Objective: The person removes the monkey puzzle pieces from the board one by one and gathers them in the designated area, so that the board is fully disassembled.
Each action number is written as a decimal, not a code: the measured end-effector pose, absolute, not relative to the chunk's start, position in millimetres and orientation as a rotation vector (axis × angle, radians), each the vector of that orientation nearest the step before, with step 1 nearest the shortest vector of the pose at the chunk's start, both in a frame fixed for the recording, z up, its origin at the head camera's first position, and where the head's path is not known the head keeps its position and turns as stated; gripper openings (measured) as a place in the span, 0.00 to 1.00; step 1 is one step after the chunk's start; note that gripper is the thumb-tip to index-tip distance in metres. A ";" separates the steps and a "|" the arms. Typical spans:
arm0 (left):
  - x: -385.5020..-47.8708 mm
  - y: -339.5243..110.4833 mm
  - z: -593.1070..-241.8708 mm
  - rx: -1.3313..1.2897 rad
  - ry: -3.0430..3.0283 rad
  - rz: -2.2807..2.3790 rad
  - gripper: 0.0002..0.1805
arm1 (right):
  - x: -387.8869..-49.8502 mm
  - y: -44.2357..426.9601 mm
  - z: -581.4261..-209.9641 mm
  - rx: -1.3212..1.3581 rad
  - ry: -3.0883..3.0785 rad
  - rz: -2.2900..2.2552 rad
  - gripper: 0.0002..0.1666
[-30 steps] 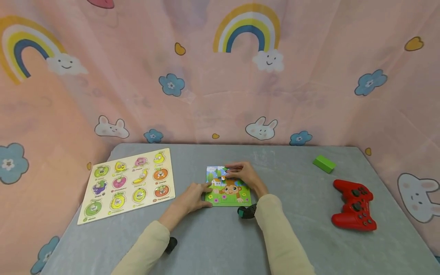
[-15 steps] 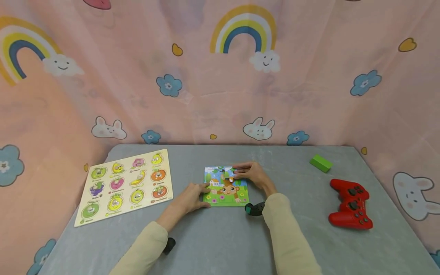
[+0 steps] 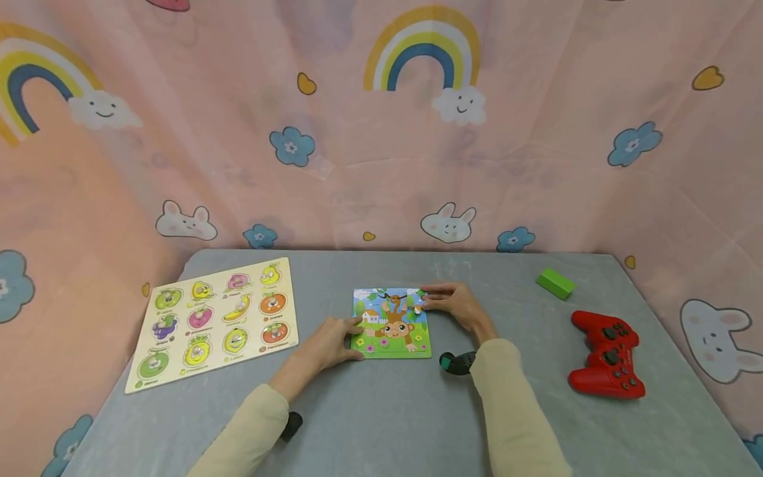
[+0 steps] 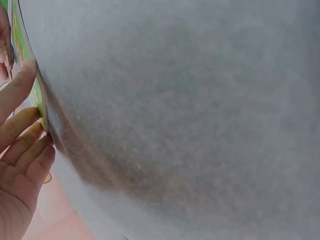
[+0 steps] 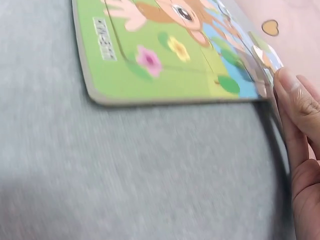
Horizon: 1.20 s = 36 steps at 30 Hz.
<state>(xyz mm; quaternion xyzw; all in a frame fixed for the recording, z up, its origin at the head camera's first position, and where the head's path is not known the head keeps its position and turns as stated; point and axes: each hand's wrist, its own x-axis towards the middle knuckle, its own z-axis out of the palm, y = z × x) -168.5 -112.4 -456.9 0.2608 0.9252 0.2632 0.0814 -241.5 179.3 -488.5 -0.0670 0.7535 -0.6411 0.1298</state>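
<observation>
A square monkey puzzle (image 3: 390, 341) lies flat on the grey table. The left hand (image 3: 329, 343) rests at its left side, with index finger and thumb against the edge and lower left corner. In the left wrist view, the fingers (image 4: 17, 127) of that hand are extended and touch the board's rim. By the upper right edge, the right hand (image 3: 459, 306) pinches a small puzzle piece (image 3: 417, 309) with a white bird on it. The right wrist view has the thumb (image 5: 295, 92) at this piece's edge, over the board's corner. What the other right fingers touch underneath is partly hidden.
A cream fruit peg puzzle (image 3: 217, 344) lies on the left of the table. At the right are a green block (image 3: 556, 283) and a red game controller (image 3: 607, 354). A pink patterned curtain (image 3: 357, 185) stands behind the table (image 3: 369, 417).
The right hand has moved right across the monkey puzzle, with the bird piece moving along, and uncovered more of the board's upper part. The left hand stays at the left edge.
</observation>
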 end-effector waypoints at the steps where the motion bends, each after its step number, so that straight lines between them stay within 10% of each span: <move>1: -168.6 -112.7 -456.6 0.780 2.767 0.786 0.27 | -241.7 180.9 -488.4 -0.192 2.193 -1.859 0.27; 36: -168.8 -111.9 -457.6 0.776 2.776 0.750 0.27 | -257.1 228.7 -485.5 -0.158 2.200 -1.908 0.28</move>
